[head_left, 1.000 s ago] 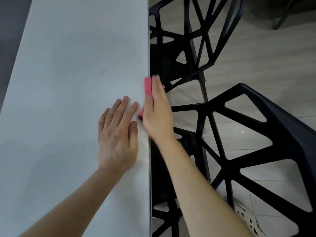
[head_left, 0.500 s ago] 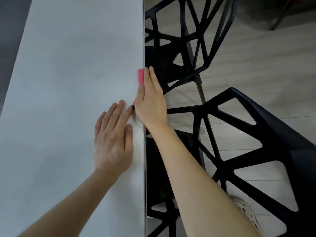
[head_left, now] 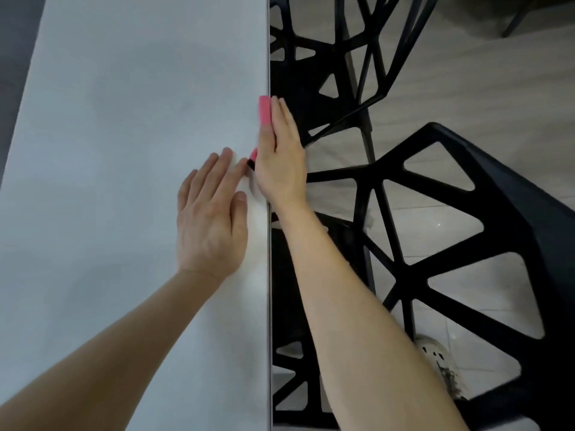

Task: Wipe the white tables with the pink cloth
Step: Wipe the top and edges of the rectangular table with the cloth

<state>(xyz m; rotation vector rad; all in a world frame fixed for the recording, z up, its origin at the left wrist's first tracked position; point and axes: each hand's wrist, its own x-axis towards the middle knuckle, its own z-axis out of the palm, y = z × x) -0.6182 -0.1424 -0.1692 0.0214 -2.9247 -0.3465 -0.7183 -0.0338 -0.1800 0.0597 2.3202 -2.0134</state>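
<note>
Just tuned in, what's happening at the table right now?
A person is working the pink cloth along the edge of the white table. The right hand presses the cloth against that edge with straight fingers, while the left hand lies flat on the tabletop just beside it. Black lattice chairs stand close along that side.

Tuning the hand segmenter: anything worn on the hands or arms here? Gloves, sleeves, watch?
Nothing worn. The left hand and right hand are bare: no gloves, rings or watch. Left forearm and right forearm bare to the frame edge, no sleeve.
</note>
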